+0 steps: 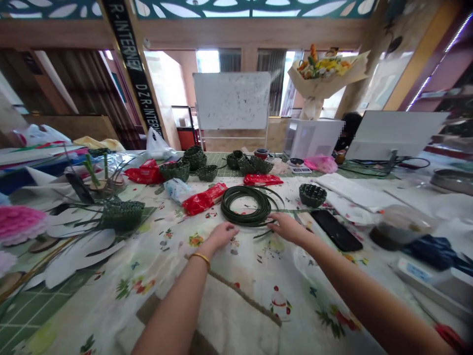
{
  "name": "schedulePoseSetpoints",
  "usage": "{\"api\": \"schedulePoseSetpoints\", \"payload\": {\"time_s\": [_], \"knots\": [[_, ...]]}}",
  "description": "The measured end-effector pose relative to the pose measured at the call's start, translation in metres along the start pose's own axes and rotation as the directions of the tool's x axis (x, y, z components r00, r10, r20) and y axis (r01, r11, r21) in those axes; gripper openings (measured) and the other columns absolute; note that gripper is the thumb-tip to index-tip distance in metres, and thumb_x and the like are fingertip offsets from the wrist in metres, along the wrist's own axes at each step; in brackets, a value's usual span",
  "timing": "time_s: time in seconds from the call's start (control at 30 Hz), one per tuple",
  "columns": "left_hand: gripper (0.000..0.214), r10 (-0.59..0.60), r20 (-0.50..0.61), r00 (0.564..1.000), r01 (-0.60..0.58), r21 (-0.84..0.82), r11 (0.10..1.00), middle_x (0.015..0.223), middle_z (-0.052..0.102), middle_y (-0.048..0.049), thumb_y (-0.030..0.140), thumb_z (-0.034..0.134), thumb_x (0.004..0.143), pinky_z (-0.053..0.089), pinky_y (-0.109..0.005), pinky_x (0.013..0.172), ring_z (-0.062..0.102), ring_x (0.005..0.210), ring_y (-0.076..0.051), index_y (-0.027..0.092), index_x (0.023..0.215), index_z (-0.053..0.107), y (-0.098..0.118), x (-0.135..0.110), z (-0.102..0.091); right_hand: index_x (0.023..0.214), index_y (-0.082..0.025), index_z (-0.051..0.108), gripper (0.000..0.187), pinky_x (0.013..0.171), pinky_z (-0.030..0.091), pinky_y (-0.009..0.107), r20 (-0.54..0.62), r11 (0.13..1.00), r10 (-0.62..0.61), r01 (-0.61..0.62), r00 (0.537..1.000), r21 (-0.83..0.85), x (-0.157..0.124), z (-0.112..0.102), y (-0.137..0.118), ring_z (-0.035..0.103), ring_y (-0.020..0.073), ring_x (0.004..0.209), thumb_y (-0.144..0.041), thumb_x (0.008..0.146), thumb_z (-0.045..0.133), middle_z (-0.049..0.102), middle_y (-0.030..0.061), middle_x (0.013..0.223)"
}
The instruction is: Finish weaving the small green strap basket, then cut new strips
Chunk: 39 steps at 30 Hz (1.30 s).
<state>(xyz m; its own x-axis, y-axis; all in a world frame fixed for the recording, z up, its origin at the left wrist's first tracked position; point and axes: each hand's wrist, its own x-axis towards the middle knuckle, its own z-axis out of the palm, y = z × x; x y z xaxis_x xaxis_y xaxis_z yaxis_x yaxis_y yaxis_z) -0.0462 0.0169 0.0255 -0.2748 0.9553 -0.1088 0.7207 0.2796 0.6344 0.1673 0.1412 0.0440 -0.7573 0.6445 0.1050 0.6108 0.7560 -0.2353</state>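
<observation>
A coil of dark green flat strips (246,206) lies on the floral tablecloth (236,301) in front of me. My right hand (287,228) is at the coil's near right edge, its fingers on loose strip ends; I cannot tell whether it grips them. My left hand (221,235) rests flat on the cloth just left of the coil and holds nothing, with a gold bangle (200,259) on its wrist. A small woven green basket (312,195) stands beyond my right hand, and a black phone (336,230) lies to its right.
Several more woven green baskets (194,165) stand along the far side, among red packets (204,198). A larger woven basket (121,214) sits left among long green leaves and paper flowers (20,224). A lidded plastic tub (401,227) stands at right. A whiteboard (232,100) stands behind the table.
</observation>
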Motion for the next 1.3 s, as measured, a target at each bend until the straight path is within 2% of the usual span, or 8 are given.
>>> {"api": "schedulePoseSetpoints", "payload": {"time_s": [0.27,0.6,0.73,0.93,1.1,1.17,1.23,1.3], "knots": [[0.046,0.043,0.269,0.962,-0.104,0.220,0.970,0.105,0.064,-0.0099,0.028,0.071,0.056,0.043,-0.037,0.083,0.058,0.098,-0.031,0.020,0.101,0.067,0.002,-0.086,-0.024,0.107,-0.019,0.067,0.030,0.086,0.046,0.030,0.114,0.993,0.107,-0.111,0.988,0.028,-0.056,-0.015,0.036,0.064,0.0226,0.099,-0.029,0.082,0.055,0.070,0.0077,0.108],[0.031,-0.229,-0.012,0.973,0.200,0.530,0.824,0.111,0.060,-0.0166,0.026,0.058,0.069,0.041,-0.044,0.084,0.055,0.103,-0.035,0.015,0.098,0.063,-0.036,-0.082,-0.050,0.094,-0.012,0.066,0.027,0.080,0.041,0.033,0.030,0.923,0.381,-0.378,0.924,-0.074,-0.071,0.002,0.056,0.061,0.0280,0.095,-0.031,0.083,0.052,0.067,0.0165,0.098],[0.042,-0.007,-0.028,1.000,0.011,0.157,0.988,0.121,0.057,-0.0144,0.037,0.057,0.075,0.039,-0.038,0.091,0.054,0.108,-0.029,0.015,0.110,0.059,0.011,-0.049,-0.034,0.106,-0.011,0.062,0.034,0.085,0.039,0.031,-0.084,0.889,0.453,-0.457,0.887,-0.036,-0.075,0.015,0.060,0.058,0.0250,0.100,-0.032,0.091,0.039,0.062,0.0177,0.107],[0.011,0.018,0.039,0.999,-0.017,-0.021,1.000,0.082,0.067,-0.0159,0.025,0.064,0.069,0.042,-0.035,0.078,0.061,0.091,-0.030,0.013,0.067,0.063,0.080,0.014,0.042,0.099,-0.010,0.064,0.030,0.088,0.036,0.038,-0.170,0.894,0.445,-0.447,0.879,0.030,-0.074,0.024,0.070,0.055,0.0305,0.099,-0.033,0.083,0.052,0.063,0.0182,0.100],[0.036,0.130,0.047,0.990,-0.107,-0.329,0.938,0.065,0.060,-0.0050,0.042,0.039,0.089,0.045,-0.027,0.062,0.057,0.060,-0.015,0.014,0.081,0.061,0.103,-0.005,0.045,0.094,-0.010,0.065,0.033,0.086,0.038,0.042,-0.198,0.899,0.420,-0.376,0.886,0.224,-0.075,0.018,0.066,0.056,0.0323,0.098,-0.035,0.084,0.047,0.064,0.0196,0.100],[0.039,0.191,-0.009,0.982,-0.155,-0.620,0.769,0.067,0.058,-0.0030,0.045,0.034,0.090,0.046,-0.026,0.060,0.055,0.057,-0.012,0.014,0.086,0.058,0.111,-0.026,0.044,0.095,-0.012,0.064,0.044,0.081,0.043,0.037,-0.172,0.886,0.385,-0.311,0.907,0.345,-0.079,0.015,0.054,0.060,0.0273,0.092,-0.044,0.091,0.034,0.067,0.0154,0.096],[0.026,0.252,0.145,0.957,-0.075,-0.713,0.697,0.059,0.056,-0.0001,0.040,0.059,0.076,0.044,-0.025,0.058,0.053,0.054,-0.012,0.015,0.070,0.057,0.118,-0.045,0.052,0.107,-0.015,0.059,0.060,0.073,0.047,0.033,-0.118,0.811,0.330,-0.218,0.936,0.542,-0.085,0.013,0.035,0.064,0.0211,0.083,-0.047,0.095,0.010,0.069,0.0107,0.092],[0.017,0.269,0.438,0.858,0.008,-0.535,0.845,0.053,0.052,0.0027,0.028,0.069,0.066,0.040,-0.024,0.055,0.051,0.053,-0.012,0.016,0.061,0.058,0.121,-0.054,0.064,0.115,-0.016,0.052,0.059,0.074,0.048,0.034,-0.062,0.442,0.268,-0.066,0.961,0.894,-0.092,0.013,0.017,0.064,0.0208,0.085,-0.052,0.095,0.010,0.069,0.0111,0.094]]}}
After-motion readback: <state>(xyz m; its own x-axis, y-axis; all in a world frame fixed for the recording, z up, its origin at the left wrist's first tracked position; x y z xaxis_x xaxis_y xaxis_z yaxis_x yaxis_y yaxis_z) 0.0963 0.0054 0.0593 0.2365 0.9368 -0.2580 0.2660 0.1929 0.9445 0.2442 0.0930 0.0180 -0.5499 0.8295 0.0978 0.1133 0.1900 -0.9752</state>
